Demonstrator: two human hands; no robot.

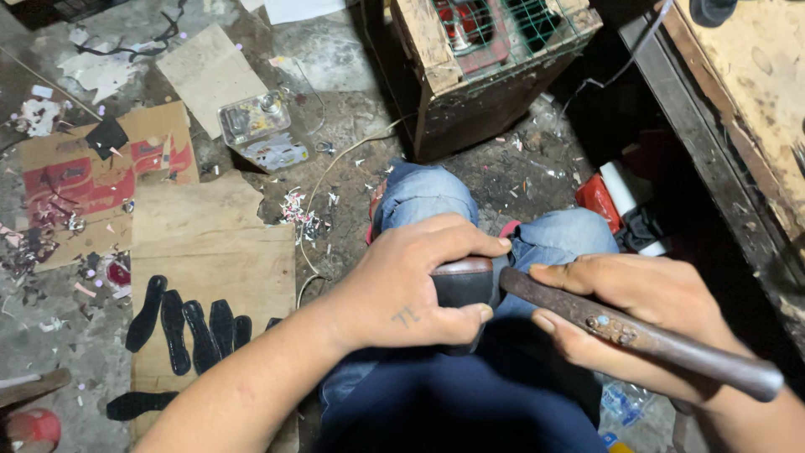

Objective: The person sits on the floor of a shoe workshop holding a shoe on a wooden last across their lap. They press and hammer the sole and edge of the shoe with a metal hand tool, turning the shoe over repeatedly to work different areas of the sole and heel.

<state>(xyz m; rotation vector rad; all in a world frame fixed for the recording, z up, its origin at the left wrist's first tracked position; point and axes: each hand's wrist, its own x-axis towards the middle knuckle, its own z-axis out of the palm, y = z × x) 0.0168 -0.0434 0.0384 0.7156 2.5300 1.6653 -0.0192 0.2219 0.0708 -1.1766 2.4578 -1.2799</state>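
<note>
Both your hands are closed on work over your lap. Your left hand (402, 289) wraps a dark shoe piece (466, 283), thumb and fingers pinching it against your knee. Your right hand (637, 315) grips a rusty metal tool (637, 335); its long axis runs from lower right up-left, tip touching the piece just beside your left fingertips. Black cut soles (189, 327) lie on cardboard (218, 260), well apart to your left.
</note>
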